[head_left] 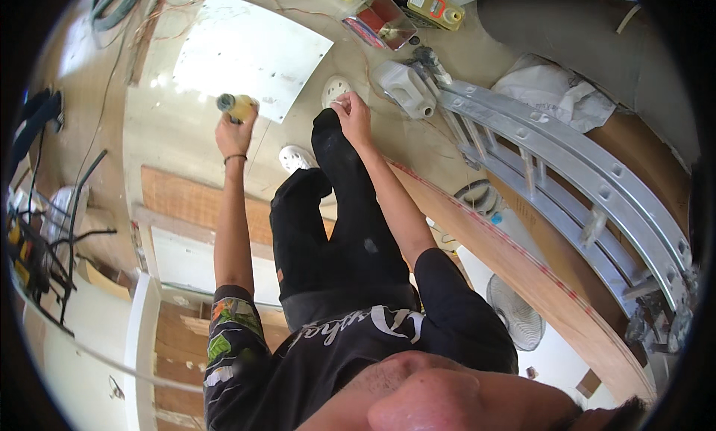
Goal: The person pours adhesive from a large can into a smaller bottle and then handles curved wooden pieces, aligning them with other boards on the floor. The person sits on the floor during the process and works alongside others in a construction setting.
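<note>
My left hand [234,136] is wrapped round a small yellowish bottle [244,107] with a dark greenish end, held out in front of me. Just past it lies a white panel [250,50] on the floor, bright with glare. My right hand [354,120] is above my right knee, fingers drawn together in a pinch. Whether anything small is between those fingertips I cannot make out. White clogs [297,158] show below my dark trousers.
An aluminium ladder [552,144] lies along the right, beside a white plastic jug [406,88]. A clear tub [380,22] and yellow containers [435,7] stand at the far side. Left are black cables [63,244] and another person's leg [33,125]. A fan [514,311] is at lower right.
</note>
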`<state>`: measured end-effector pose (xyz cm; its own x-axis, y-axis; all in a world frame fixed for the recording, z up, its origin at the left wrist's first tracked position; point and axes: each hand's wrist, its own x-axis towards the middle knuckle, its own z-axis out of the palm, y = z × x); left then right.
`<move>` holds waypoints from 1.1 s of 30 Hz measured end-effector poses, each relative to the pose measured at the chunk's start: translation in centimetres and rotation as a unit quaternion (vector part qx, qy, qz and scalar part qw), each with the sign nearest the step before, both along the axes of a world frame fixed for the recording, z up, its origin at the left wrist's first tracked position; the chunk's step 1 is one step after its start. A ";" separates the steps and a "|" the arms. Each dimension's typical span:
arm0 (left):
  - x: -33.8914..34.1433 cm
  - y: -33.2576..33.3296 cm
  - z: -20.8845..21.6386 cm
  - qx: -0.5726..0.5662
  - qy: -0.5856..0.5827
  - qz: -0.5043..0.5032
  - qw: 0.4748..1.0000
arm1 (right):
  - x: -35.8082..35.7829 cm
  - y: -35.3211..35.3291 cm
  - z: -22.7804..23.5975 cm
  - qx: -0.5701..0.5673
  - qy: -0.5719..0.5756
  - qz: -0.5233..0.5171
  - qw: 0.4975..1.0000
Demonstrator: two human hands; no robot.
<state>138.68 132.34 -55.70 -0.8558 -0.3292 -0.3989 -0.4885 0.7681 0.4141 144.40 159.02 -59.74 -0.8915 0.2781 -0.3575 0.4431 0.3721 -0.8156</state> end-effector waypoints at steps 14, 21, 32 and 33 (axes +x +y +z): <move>-8.0 2.2 -11.9 0.139 0.188 0.040 0.971 | -4.0 2.7 -16.5 -0.044 0.060 -0.050 0.996; -5.1 0.8 -12.9 0.188 0.229 0.098 0.950 | -6.7 3.1 -17.3 -0.115 0.162 -0.076 0.977; -4.8 7.5 -14.1 0.093 0.211 -0.293 0.928 | -5.0 2.4 -13.2 -0.172 0.142 -0.018 0.975; -5.1 7.7 -13.7 0.072 0.237 -0.292 0.924 | -5.0 2.5 -12.8 -0.171 0.153 0.004 0.973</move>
